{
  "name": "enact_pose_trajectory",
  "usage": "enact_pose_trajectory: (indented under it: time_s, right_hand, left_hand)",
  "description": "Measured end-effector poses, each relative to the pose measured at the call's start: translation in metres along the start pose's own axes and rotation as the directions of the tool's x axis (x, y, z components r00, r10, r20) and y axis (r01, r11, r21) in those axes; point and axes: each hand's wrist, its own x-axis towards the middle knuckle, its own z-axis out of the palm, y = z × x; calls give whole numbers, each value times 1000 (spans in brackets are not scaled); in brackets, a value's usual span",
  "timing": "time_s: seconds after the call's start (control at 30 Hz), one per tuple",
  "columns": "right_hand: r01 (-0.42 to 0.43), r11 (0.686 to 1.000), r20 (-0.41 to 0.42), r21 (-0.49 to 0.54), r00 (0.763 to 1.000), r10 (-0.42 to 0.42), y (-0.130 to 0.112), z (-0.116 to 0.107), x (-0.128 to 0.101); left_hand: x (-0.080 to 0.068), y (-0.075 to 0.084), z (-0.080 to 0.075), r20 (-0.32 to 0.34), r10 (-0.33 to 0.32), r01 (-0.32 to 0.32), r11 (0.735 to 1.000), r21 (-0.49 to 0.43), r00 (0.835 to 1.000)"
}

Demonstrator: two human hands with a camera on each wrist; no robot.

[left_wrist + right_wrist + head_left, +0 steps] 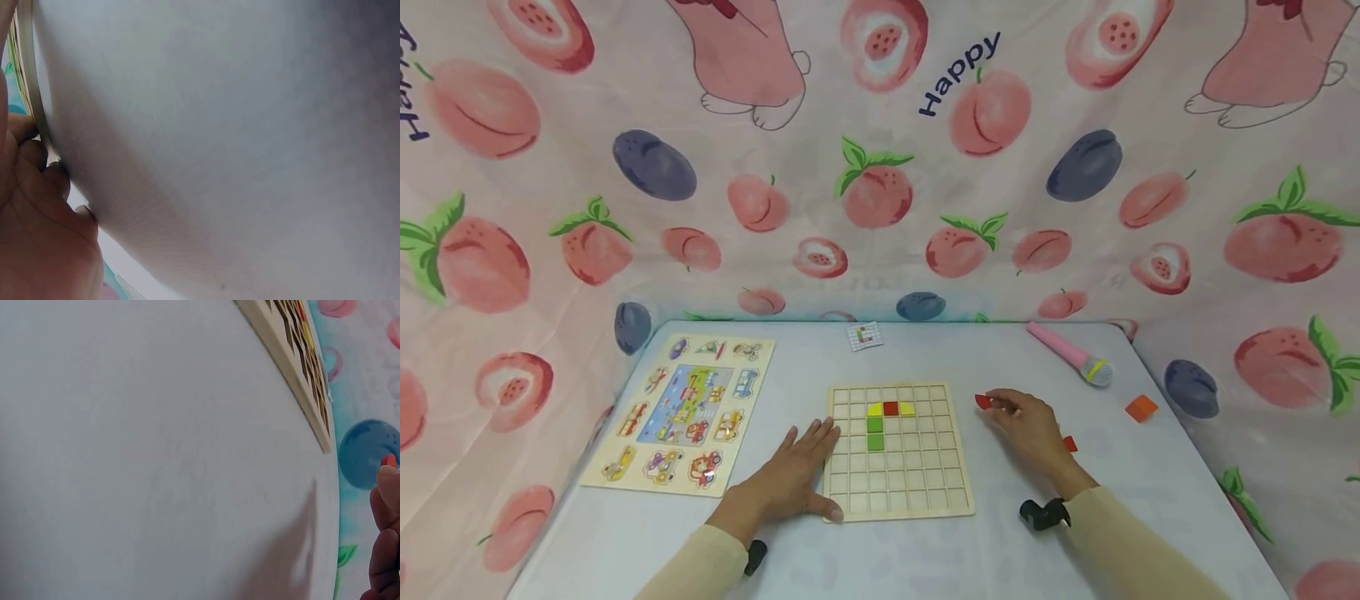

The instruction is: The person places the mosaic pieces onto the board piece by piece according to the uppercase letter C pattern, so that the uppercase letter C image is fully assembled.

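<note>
A wooden grid board (pixel 895 479) lies at mid-table in the head view. Set in its upper cells are a red square tile (pixel 891 408) between two yellow rounded tiles, with two green square tiles (pixel 876 433) below the left one. My left hand (pixel 793 475) rests along the board's left edge, fingers straight and thumb at the lower corner. Right of the board, my right hand (pixel 1030 429) pinches a small red piece (pixel 982 402) between thumb and fingertips. In the right wrist view, the tip of this red piece (pixel 389 460) shows above the thumb.
A small pattern card (pixel 866 336) lies behind the board. To the left is a picture puzzle board (pixel 741 350) with vehicle pieces. A pink toy microphone (pixel 1071 354) lies at back right, near orange pieces (pixel 1142 408). Another red piece (pixel 1070 444) peeks out beside the right wrist.
</note>
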Motion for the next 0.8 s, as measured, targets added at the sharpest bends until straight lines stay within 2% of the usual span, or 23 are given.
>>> enact_pose_trajectory:
  time_s: [0.47,0.8]
  right_hand:
    - [54,997,-26,63,998,-52,-34,20,-3]
    - [44,991,16,126,999,-46,-55,36,-6]
  left_hand:
    - [-1,2,-3,5,-4,4,1000,-15,1000]
    - [-1,4,-4,12,-5,5,1000,-2,1000]
